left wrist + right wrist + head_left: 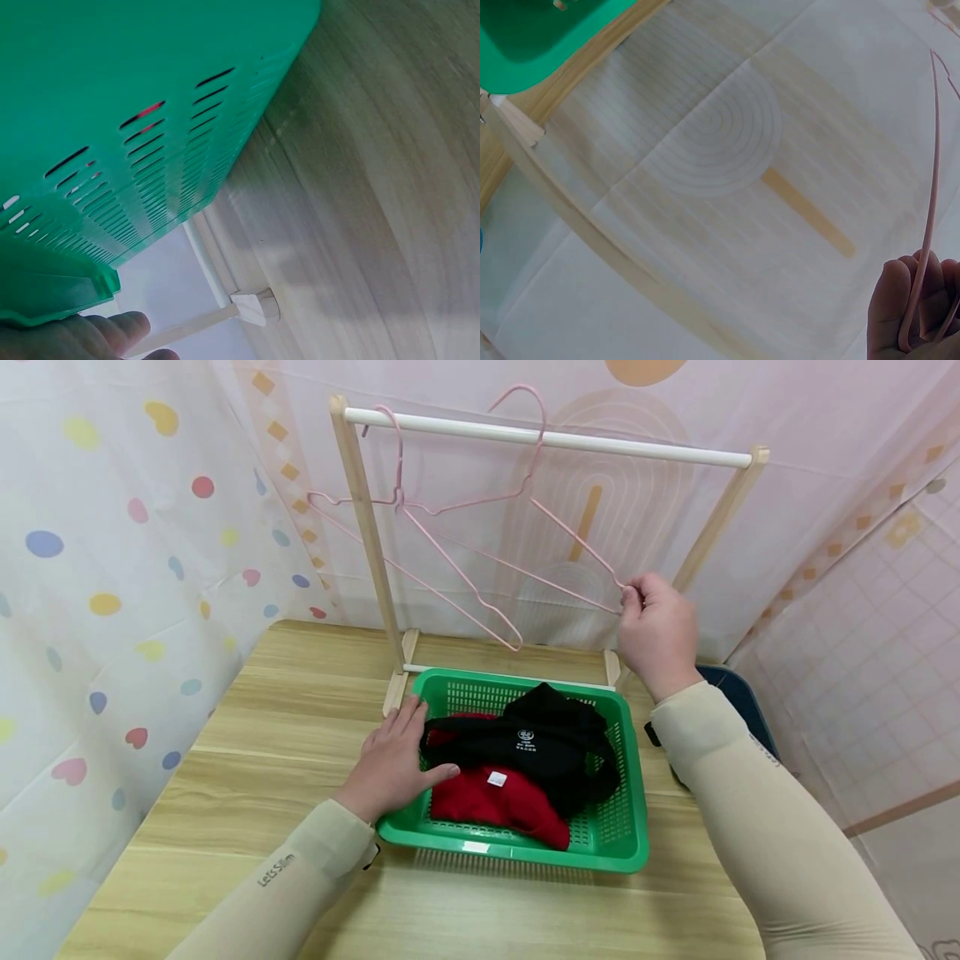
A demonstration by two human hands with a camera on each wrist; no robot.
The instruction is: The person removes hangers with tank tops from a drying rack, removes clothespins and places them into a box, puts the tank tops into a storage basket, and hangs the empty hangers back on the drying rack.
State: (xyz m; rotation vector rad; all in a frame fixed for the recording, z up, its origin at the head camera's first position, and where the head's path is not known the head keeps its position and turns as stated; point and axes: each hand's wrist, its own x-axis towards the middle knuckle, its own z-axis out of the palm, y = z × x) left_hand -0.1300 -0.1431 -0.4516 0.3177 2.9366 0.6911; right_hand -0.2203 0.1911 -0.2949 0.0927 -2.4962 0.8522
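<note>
My right hand (660,631) pinches the right-hand corner of a pink clothes hanger (573,537). That hanger's hook rises above the white rail (637,446); whether it rests on the rail I cannot tell. Further left, a second pink clothes hanger (400,452) hangs from the rail. With fingers spread, my left hand (393,764) rests on the left rim of a green basket (517,856). Inside the basket, a black garment (487,743) lies over a red garment (487,802) with a white label. In the right wrist view, curled fingers (891,300) surround the thin pink hanger.
Wooden posts (363,518) hold the rail up behind the basket on a wood-grain table (285,735). A dark blue container (738,693) stands at the right, partly hidden by my right forearm. Patterned curtains (127,527) hang behind and at both sides.
</note>
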